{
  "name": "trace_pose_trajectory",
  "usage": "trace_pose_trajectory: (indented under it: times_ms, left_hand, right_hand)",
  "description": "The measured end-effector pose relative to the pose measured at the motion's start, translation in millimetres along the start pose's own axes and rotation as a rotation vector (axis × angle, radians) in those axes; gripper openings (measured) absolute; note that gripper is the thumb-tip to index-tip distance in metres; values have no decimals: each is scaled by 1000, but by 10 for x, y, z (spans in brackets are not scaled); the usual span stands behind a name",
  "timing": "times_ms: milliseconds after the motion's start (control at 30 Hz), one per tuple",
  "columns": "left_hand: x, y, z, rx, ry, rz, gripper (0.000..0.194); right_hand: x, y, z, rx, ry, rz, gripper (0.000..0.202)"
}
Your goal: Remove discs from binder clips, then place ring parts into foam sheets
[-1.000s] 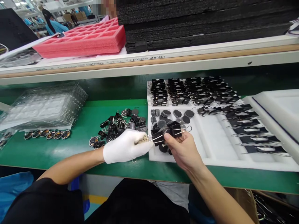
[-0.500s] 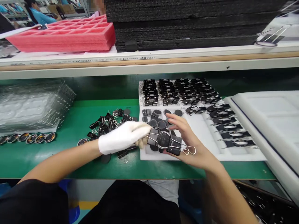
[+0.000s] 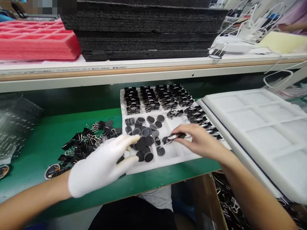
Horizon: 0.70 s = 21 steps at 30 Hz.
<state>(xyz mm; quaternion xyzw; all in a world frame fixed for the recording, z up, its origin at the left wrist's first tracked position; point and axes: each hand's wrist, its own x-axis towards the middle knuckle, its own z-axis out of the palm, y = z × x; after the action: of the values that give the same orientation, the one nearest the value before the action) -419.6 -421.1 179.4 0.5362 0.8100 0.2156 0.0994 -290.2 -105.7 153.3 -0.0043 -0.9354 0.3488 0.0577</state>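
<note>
White foam tray (image 3: 134,167), one, compartmented, laid on a green counter (image 3: 144,182). Back compartments: clipped assemblies (image 3: 150,100) in close-set ranks, with a further row (image 3: 196,115) running down the right side. Front left compartment: dark round discs (image 3: 148,140), heaped, several overlapping, some on edge.

Item in hand: one clip assembly (image 3: 174,137), black with a pale middle part; finer detail blurred. Position: above the front middle of the tray, right of the discs. Long axis: roughly crosswise, sloping down toward the left, a wire handle pointing at a lone disc (image 3: 161,151) just below.

Right hand (image 3: 203,140): bare, coming in from the right; grip closed, thumb and fingers pinching the assembly, which projects leftward from the fingertips. Side row of assemblies: beyond this hand and to its right, making it the nearer of the two.

Left hand (image 3: 103,166): white-gloved; grip spread, thumb parted from fingers, nothing seen between them. Fingertips at the left margin of the discs, well apart from the held assembly, the heap lying between.

Also listed: loose black clips (image 3: 82,142), piled behind the glove; round part (image 3: 52,171), pale-rimmed, beside that pile; clear plastic trays (image 3: 18,127), stacked, far left; second white tray (image 3: 263,111), right.
</note>
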Motion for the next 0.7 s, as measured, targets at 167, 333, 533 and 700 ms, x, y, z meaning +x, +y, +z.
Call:
trace_pose_trajectory:
  times_ms: [167,333,533,700]
  left_hand:
    - [-139,-112,-87,36,6,-10,42]
    - [-204,-171,-109,28,-20,-52,44]
    - [-319,-289,-131,36,-9,-101,42]
    - [-423,-365,-129,30,-15,-150,40]
  right_hand:
    - [236,694,-284,-221,210,11,21]
    - [378,942,-159,-409,188,82,22]
    - [388,1050,-161,-558,164,46,25]
    - [422,1038,-151,-728,109,-41,23]
